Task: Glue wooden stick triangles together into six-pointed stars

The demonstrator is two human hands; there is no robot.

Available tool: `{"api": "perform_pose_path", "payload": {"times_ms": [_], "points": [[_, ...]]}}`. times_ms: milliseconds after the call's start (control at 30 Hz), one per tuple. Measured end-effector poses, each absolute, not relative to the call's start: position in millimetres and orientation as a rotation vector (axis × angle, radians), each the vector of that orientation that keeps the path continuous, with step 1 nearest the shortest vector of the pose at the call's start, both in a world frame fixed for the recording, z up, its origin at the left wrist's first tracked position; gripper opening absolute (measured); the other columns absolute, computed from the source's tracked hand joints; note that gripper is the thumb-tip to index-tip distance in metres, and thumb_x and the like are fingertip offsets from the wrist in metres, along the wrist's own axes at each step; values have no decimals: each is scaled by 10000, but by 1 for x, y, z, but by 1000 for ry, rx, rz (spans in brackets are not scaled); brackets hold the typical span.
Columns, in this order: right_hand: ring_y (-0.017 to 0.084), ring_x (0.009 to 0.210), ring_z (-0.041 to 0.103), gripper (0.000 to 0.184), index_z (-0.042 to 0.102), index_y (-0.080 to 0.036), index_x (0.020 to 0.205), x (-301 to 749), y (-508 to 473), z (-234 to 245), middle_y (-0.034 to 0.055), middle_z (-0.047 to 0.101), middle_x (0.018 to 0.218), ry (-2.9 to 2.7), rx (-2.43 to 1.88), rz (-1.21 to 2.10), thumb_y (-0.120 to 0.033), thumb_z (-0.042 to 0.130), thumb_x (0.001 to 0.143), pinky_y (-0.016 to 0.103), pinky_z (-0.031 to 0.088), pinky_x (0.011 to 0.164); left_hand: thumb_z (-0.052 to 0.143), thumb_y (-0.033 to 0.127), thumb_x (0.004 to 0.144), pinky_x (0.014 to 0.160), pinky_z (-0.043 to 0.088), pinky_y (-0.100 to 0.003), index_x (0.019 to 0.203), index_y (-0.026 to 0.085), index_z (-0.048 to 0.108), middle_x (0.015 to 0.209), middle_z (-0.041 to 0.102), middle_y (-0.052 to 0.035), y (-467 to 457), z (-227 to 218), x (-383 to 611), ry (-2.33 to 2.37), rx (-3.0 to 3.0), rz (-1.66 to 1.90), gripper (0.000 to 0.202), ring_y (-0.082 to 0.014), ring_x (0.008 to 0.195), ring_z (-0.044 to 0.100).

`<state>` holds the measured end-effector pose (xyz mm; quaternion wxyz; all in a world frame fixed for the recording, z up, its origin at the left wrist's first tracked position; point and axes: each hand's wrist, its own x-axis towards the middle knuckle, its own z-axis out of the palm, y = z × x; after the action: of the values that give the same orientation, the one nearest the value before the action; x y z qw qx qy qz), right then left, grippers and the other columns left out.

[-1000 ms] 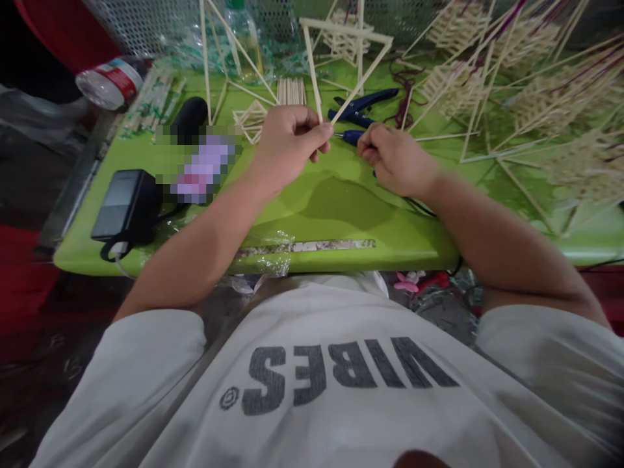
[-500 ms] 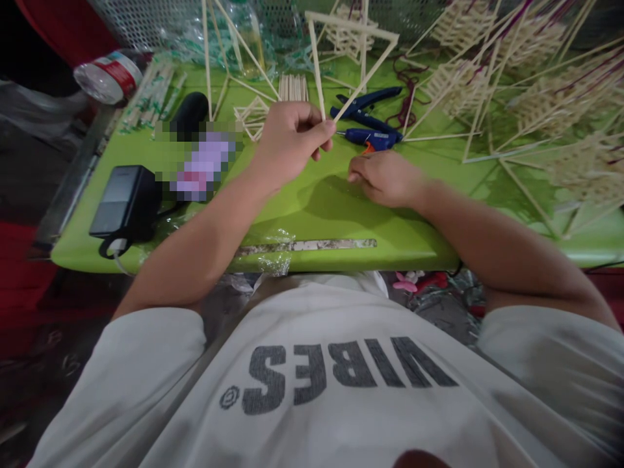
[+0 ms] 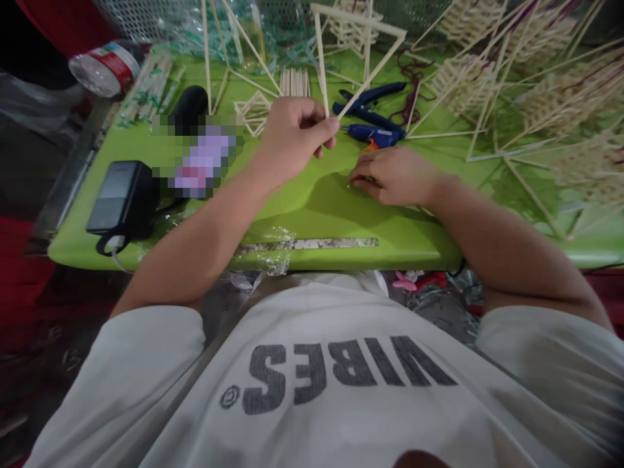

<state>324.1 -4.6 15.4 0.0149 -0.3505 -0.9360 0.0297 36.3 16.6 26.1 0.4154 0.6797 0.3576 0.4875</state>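
The stick triangle (image 3: 358, 18) is pinched at its near corner by the left hand (image 3: 295, 133), seemingly for steadiness; the right hand's (image 3: 400, 174) grip cannot be told.

a green table (image 3: 414, 250) spreads across the scene. at its far left corner, a clear plastic container with a red label (image 3: 104, 69) lies on its side. nearer, on the left, sits a black power bank (image 3: 124, 198) with a grey face, a white plug (image 3: 116, 242) at its near end. beyond it are a black cylinder (image 3: 191, 109) and, just beside that, a purple item (image 3: 205, 159) blurred into blocks. at the near edge, crinkled clear film (image 3: 279, 250) lies across a worn strip (image 3: 336, 244). on the far side stands a perforated panel (image 3: 131, 19). below the near edge, something pink (image 3: 404, 281) shows.
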Motion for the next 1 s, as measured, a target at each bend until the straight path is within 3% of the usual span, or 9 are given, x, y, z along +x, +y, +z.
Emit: {"api": "perform_pose_path", "payload": {"times_ms": [167, 300, 433, 533, 700, 900, 1000], "points": [[364, 1173, 819, 436, 949, -268, 1271, 320, -6, 20, 135, 915, 1263, -3002, -1014, 32, -363, 526, 1232, 481, 583, 1001, 910, 382, 1081, 713, 580, -417, 726, 323, 826, 806, 835, -40, 16, 28, 35, 913, 1713, 1207, 369, -205, 664, 712], [409, 1144, 818, 396, 924, -225, 1146, 306, -12, 26, 173, 882, 1194, -3100, -1074, -81, -263, 534, 1205, 531, 565, 987, 933, 461, 1124, 695, 549, -431, 737, 324, 820, 787, 818, -35, 18, 28, 33, 875, 1760, 1205, 425, -190, 640, 666], [436, 1116, 813, 389, 910, -151, 1231, 294, -20, 29, 237, 879, 1217, -3145, -1123, -191, -130, 532, 1143, 562, 555, 973, 902, 359, 1161, 697, 546, -426, 735, 306, 803, 755, 801, -11, 22, 26, 32, 885, 1788, 1205, 440, -148, 624, 630], [434, 1111, 811, 409, 893, -110, 1294, 291, -23, 27, 267, 883, 1268, -3156, -1166, -285, -116, 513, 1145, 561, 557, 943, 900, 378, 1138, 681, 532, -427, 721, 329, 830, 763, 806, -27, 24, 25, 32, 909, 1782, 1211, 426, -175, 625, 662], [378, 1044, 801, 386, 873, -132, 1287, 293, -19, 24, 249, 895, 1278, -3119, -1171, -298, -186, 500, 1204, 532, 554, 934, 905, 382, 1076, 677, 560, -430, 706, 365, 848, 766, 816, -39, 25, 24, 32, 920, 1778, 1239, 374, -217, 639, 708], [385, 1153, 765, 436, 855, -78, 1298, 300, -7, 33, 313, 881, 1324, -3005, -1309, -126, -274, 466, 1266, 532, 519, 1033, 886, 392, 1056, 640, 520, -442, 706, 377, 848, 753, 818, -27, 22, 27, 32, 877, 1788, 1275, 352, -214, 614, 694], [359, 1132, 765, 441, 865, -93, 1305, 306, -8, 43, 292, 888, 1388, -3013, -1342, -124, -267, 464, 1244, 497, 499, 1001, 880, 400, 1037, 622, 533, -463, 687, 388, 827, 738, 809, -25, 23, 27, 31, 860, 1824, 1289, 353, -226, 603, 689]]}}
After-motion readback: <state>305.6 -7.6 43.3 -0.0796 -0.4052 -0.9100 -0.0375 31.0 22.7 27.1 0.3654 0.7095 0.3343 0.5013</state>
